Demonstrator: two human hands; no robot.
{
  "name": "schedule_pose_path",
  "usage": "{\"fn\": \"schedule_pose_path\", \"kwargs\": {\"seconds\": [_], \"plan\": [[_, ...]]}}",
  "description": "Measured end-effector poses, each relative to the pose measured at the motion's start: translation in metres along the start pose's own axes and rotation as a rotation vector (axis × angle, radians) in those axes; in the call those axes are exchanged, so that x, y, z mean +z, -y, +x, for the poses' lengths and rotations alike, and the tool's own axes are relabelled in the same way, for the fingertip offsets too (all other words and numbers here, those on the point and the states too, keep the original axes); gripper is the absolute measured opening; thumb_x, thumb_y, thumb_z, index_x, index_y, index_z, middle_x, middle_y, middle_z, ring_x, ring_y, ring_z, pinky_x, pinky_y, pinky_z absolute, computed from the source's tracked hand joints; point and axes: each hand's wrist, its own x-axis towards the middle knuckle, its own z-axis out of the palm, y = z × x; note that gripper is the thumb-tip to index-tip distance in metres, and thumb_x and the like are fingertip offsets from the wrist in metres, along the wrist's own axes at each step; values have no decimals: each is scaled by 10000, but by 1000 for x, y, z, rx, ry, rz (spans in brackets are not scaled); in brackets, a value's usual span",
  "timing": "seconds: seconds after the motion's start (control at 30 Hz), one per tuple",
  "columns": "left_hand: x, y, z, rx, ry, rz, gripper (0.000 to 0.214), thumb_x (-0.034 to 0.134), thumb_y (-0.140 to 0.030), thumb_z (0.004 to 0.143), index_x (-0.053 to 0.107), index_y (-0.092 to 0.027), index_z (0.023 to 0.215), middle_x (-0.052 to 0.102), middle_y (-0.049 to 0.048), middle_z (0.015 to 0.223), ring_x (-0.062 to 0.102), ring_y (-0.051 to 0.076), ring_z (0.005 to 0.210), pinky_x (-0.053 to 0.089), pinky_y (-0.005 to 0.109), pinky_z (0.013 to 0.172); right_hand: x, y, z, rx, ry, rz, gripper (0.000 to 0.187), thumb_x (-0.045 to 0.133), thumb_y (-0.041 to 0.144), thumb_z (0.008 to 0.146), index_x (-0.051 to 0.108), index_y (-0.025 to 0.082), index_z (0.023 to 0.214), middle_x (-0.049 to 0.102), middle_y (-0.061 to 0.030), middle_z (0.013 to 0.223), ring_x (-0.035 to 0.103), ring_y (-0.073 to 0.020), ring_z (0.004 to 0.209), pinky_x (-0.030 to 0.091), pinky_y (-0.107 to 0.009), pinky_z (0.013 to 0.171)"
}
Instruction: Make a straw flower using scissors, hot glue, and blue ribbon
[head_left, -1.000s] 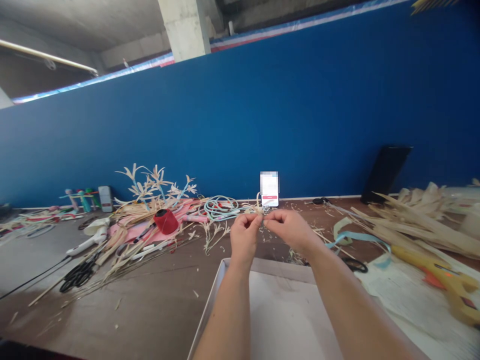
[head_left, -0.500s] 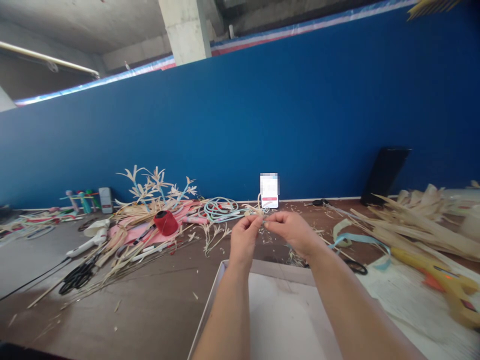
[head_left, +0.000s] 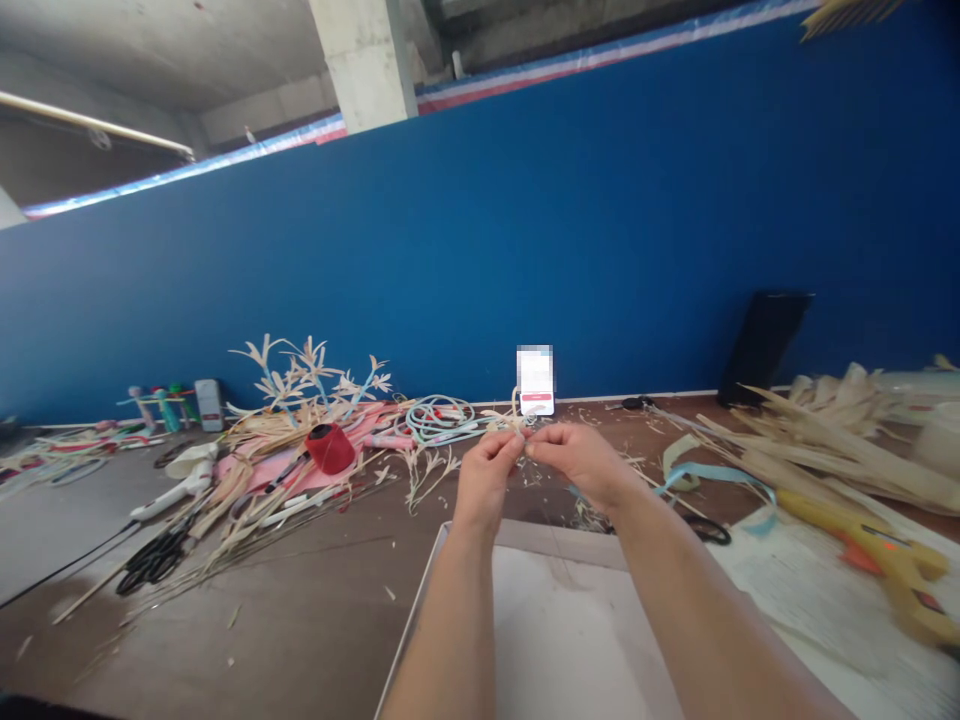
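Note:
My left hand (head_left: 486, 472) is closed in a pinch, fingertips around a small pale husk strip (head_left: 516, 402) whose thin end sticks up in front of the phone. Close against it, my right hand (head_left: 574, 458) pinches too, its thumb and forefinger meeting at the same spot. Fingers cover most of the piece between the hands. Behind them a lit phone (head_left: 536, 375) leans upright. Below my forearms sits a shallow white box (head_left: 555, 620).
On the left lie a red thread spool (head_left: 330, 450), husk flowers (head_left: 307, 375), a white glue gun (head_left: 176, 490) and black-handled scissors (head_left: 154, 555). On the right are a yellow glue gun (head_left: 870, 550), blue ribbon (head_left: 720, 475), dried husks (head_left: 847, 440) and a black stand (head_left: 765, 345).
Both hands stay pinched together in nearly the same place, with only slight finger movement. The whole view has shifted slightly.

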Motion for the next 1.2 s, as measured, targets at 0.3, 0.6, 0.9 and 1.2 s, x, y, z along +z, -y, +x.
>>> {"fn": "schedule_pose_path", "kwargs": {"seconds": [0.3, 0.6, 0.9, 1.2], "plan": [[-3, 5, 3, 55, -84, 91, 293, 656, -408, 658, 708, -163, 810, 630, 58, 893, 472, 92, 651, 331, 199, 548, 4, 10, -2, -67, -83, -251, 192, 562, 339, 663, 620, 166, 604, 462, 42, 487, 360, -88, 473, 264, -217, 451], [-2, 3, 3, 19, -126, 100, 326, 673, -426, 634, 702, -144, 794, 603, 30, 748, 430, 76, 579, 324, 213, 563, 4, 13, -3, -106, -129, -301, 173, 578, 326, 661, 630, 164, 631, 517, 32, 515, 409, -92, 492, 299, -210, 468], [-5, 3, 3, 55, -147, 188, 359, 649, -456, 637, 702, -133, 784, 618, 35, 718, 491, 109, 635, 368, 231, 628, 2, 3, -1, -123, -95, -220, 227, 547, 360, 712, 675, 173, 696, 597, 15, 612, 468, -109, 556, 329, -221, 515], [-4, 2, 3, 78, -186, 212, 333, 647, -431, 634, 709, -134, 772, 608, 23, 656, 508, 116, 624, 386, 232, 615, 3, 6, 0, -227, -168, -363, 167, 578, 278, 683, 716, 206, 742, 661, -24, 811, 581, -166, 755, 408, -258, 677]]}}
